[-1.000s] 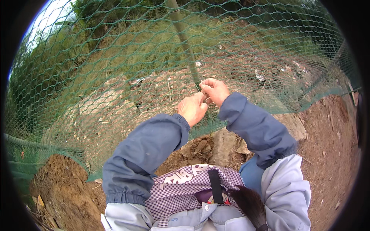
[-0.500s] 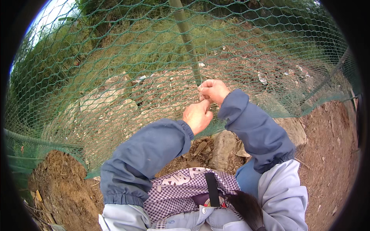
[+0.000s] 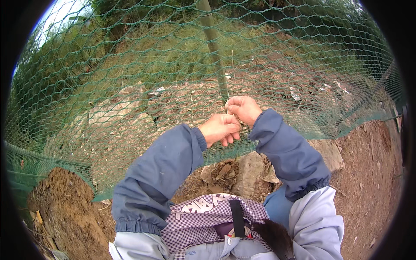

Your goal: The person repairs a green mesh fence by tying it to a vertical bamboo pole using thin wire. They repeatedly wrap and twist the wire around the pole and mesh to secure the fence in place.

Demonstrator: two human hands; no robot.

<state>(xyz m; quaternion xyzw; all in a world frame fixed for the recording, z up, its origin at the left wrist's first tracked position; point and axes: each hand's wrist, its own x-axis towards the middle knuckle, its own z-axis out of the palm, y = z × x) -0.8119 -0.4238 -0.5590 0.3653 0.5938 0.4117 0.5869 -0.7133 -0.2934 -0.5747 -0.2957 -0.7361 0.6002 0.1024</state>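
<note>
A green mesh net hangs in front of me, with a greenish slender post standing against it. At the lower part of the post, my right hand pinches a thin pale strand; whether it is string or wire I cannot tell. Close below and to its left, my left hand has thumb and forefinger pressed together, almost touching the right fingertips. The other left fingers curl downward. What lies between the left fingertips is hidden, though the strand runs toward them.
Pale rocks and dry litter lie behind the net. More stones sit under its lower edge, near my knees. Bare brown soil spreads at the right, with a dirt mound at the left. Tall grass grows beyond.
My left hand has turned and shifted slightly left, so its curled lower fingers now show. The right hand has come down a little, still pinching.
</note>
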